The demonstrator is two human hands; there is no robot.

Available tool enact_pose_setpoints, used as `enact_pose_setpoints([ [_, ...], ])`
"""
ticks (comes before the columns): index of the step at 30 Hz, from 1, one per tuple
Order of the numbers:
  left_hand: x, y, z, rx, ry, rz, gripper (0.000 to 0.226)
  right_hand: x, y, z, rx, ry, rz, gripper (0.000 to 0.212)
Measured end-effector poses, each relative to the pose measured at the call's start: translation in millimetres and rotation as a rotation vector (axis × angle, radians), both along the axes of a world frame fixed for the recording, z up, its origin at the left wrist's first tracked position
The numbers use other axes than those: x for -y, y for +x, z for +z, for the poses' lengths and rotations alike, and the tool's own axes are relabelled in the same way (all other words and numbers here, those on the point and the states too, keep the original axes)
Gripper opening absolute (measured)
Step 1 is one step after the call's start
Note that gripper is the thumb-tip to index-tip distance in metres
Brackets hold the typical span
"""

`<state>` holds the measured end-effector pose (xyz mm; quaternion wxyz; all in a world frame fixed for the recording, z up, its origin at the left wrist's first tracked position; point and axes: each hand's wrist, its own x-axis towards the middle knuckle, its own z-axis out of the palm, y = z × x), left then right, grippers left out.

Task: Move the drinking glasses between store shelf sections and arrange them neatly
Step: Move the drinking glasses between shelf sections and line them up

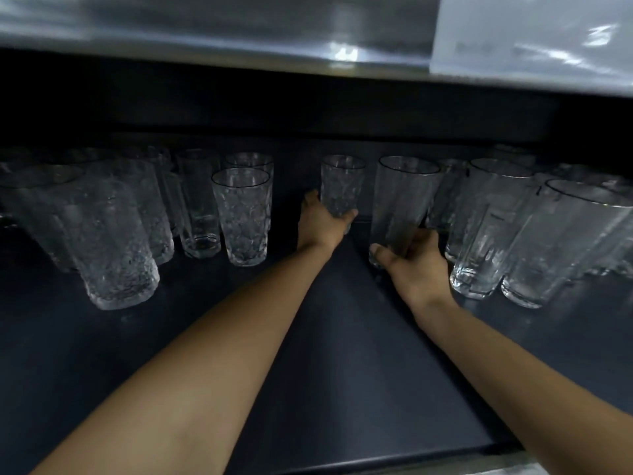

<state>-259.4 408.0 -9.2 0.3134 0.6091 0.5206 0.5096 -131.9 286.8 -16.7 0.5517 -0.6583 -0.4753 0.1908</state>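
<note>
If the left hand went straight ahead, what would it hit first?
Likely just the shelf's dark back wall; beyond the left hand and its glass nothing else shows, though it's dim there.

Both hands grip glasses on the dark shelf (pixel 342 337): left hand (pixel 320 222) a patterned glass (pixel 340 186), right hand (pixel 416 260) a plain glass (pixel 400 200)

Clear diamond-patterned drinking glass (pixel 342 186) is upright, its base gripped in the left fingers (pixel 350 214). Just beside it, a taller smooth clear glass (pixel 404 197) is held near upright, base wrapped by the right fingers (pixel 379 252). Clear textured tumblers (pixel 243 214) stand left of the left fingers, and ribbed clear glasses (pixel 486 217) crowd right of the right fingers.
</note>
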Motion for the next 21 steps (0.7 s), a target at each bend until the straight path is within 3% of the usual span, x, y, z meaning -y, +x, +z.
enact_pose_setpoints([
  [4,5.6,0.9,2.4,-0.026,-0.001,0.014,0.062,1.8,-0.3,2.6,0.033,0.002,0.006,0.047],
  [14,37.1,-7.7,-1.8,-0.068,-0.005,0.245,0.059,7.9,-6.1,8.1,0.035,0.002,0.015,0.047],
  [21,42.0,-12.9,2.6,0.000,-0.045,0.362,0.062,10.6,-5.7,9.7,0.017,0.009,0.042,0.044],
])
